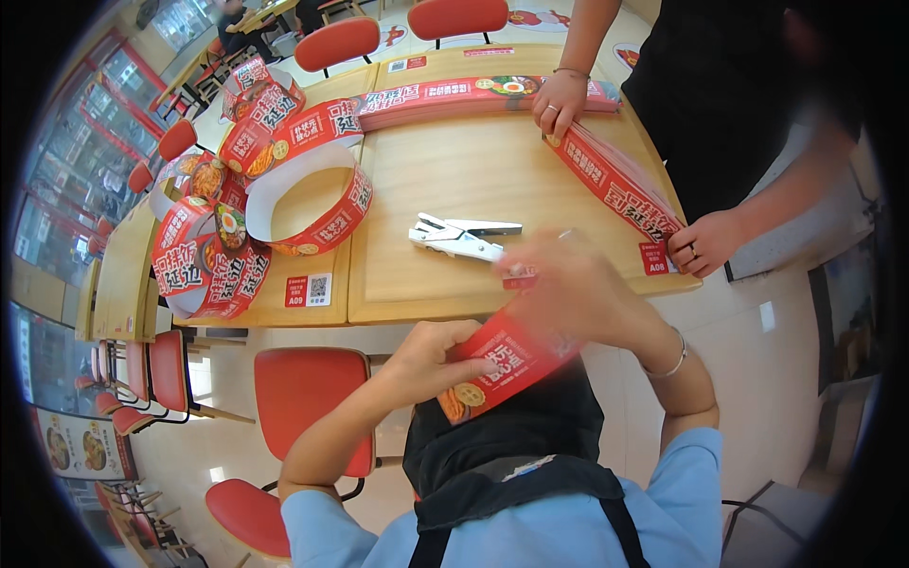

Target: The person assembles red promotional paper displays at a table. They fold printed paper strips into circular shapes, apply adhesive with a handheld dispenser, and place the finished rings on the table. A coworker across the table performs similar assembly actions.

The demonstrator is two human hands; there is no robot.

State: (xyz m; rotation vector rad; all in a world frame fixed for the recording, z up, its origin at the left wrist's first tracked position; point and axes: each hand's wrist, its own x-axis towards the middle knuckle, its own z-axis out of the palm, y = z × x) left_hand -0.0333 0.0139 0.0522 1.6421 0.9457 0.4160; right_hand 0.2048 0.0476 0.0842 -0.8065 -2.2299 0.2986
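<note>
Red paper strip [502, 364], printed with food pictures, held low in front of the chest, just off the near edge of the tabletop [445, 170] at about 6 o'clock. Left hand [431, 360] closed around the strip's lower end, thumb on top, fingers curled beneath. Right hand [568, 279] blurred in motion over the upper end, pinching it as far as can be told; how far open, hard to say through the blur. Looks like the bending stage: bringing the two ends of the strip round toward each other to make a loop, judging by the finished rings [317, 204] piled at 10 o'clock on the tabletop. White stapler-like plier tool [459, 237] lying flat at 12 o'clock from the hands, just beyond the right hand, untouched. Next move probably calls for overlapping the ends squarely, holding the lap firm with one hand, and freeing the other to reach for the tool. Across the tabletop, at 1 to 2 o'clock, another person in black sorting a flat stack of the same strips [615, 180], one hand [559, 99] at the far end and one [705, 241] at the near end. Red chairs [303, 393] below at 8 o'clock.
</note>
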